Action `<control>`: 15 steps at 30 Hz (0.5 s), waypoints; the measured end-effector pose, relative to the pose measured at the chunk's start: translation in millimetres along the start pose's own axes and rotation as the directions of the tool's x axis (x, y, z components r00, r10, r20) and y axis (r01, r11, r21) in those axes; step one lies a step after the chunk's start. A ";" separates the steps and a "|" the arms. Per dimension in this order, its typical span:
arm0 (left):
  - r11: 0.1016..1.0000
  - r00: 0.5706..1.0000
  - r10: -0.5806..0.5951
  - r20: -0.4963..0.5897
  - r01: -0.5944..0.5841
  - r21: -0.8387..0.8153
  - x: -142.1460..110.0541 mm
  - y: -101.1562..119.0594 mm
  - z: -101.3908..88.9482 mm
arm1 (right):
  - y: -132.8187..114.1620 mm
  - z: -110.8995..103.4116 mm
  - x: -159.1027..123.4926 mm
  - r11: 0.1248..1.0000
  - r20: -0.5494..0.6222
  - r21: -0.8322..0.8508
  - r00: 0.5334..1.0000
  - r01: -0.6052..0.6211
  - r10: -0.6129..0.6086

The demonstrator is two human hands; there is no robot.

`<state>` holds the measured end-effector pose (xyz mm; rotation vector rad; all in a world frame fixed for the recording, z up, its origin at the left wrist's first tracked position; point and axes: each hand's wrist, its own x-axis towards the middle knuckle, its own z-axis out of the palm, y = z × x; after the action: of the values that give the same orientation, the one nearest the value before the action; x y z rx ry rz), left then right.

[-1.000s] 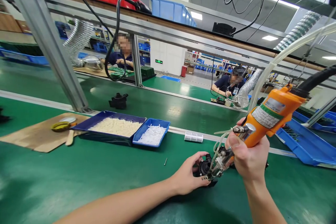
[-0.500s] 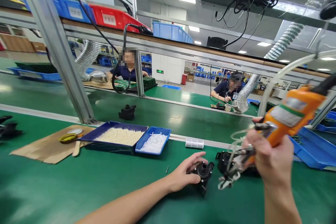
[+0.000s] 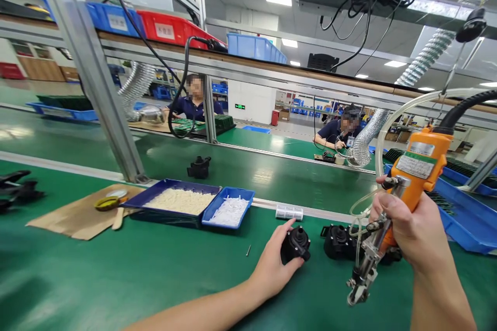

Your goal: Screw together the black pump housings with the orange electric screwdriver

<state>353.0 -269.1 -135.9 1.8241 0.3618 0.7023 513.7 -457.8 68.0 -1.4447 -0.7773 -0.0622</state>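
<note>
Orange power screwdriver (image 3: pixel 417 176) sits clamped in right hand (image 3: pixel 407 230), bit off the part. Left hand (image 3: pixel 277 264) grip closed on black pump housing (image 3: pixel 295 243) on green worktop (image 3: pixel 155 264). Risk: housing twists if held loosely; second housing (image 3: pixel 339 240) close by could get knocked.

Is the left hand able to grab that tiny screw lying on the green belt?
Probably yes. The screw lies bare on the belt just beside the left hand, but that hand is holding a black pump part.
</note>
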 end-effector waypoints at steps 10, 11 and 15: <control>0.781 0.931 -0.183 0.317 0.333 -0.528 15.9 -12.6 -11.9 | -7.7 0.9 -7.0 0.998 0.051 -0.018 0.997 -0.065 0.066; 0.774 0.911 -0.159 0.381 0.354 -0.524 14.8 -12.5 -12.5 | -7.2 1.2 -7.0 0.998 0.056 -0.020 0.996 -0.063 0.064; 0.830 0.911 -0.072 0.407 0.281 -0.482 10.0 -12.3 -12.6 | -6.2 -1.4 -5.7 0.995 0.067 -0.041 0.994 -0.086 0.089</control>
<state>354.1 -249.6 -141.5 1.3231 0.0658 0.2653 506.9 -462.4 70.5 -1.5215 -0.7716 0.0408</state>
